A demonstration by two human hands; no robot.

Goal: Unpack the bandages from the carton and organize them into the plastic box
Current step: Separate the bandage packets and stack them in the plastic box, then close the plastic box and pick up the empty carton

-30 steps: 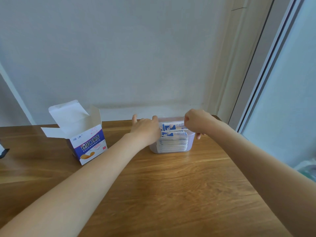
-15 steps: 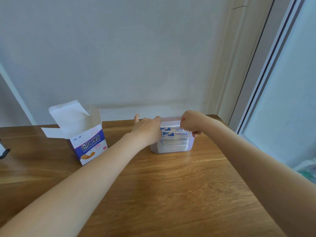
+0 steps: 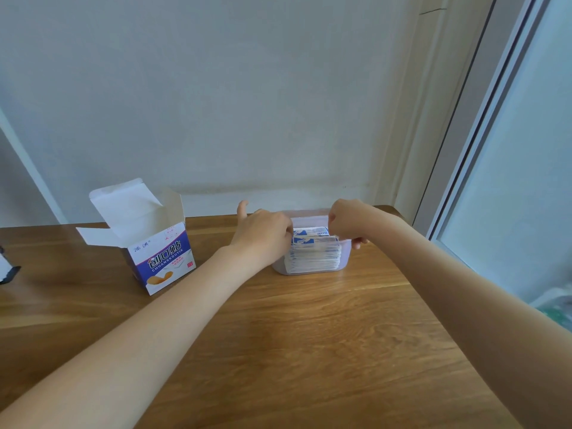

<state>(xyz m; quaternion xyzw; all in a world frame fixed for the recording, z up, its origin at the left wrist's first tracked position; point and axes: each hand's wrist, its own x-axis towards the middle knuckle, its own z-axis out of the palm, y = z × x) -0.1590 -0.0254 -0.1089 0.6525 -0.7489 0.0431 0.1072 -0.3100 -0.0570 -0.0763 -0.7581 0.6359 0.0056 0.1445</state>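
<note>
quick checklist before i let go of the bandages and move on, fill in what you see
1. Bandages sit inside the plastic box: ok, stacked, with the top ones at the rim.
2. Plastic box stands flat on the table: ok.
3. Left hand at the stack's left end: ok; its grip is hidden.
4. Right hand at the right end, fingers curled: ok; exact hold cannot tell.
5. Carton emptied: cannot tell; flaps open, inside hidden.
6. Carton clear of the hands: ok, it stands apart to the left.

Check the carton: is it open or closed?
Open: the carton stands upright with its white top flaps folded up and out. Its inside is not visible.
</note>
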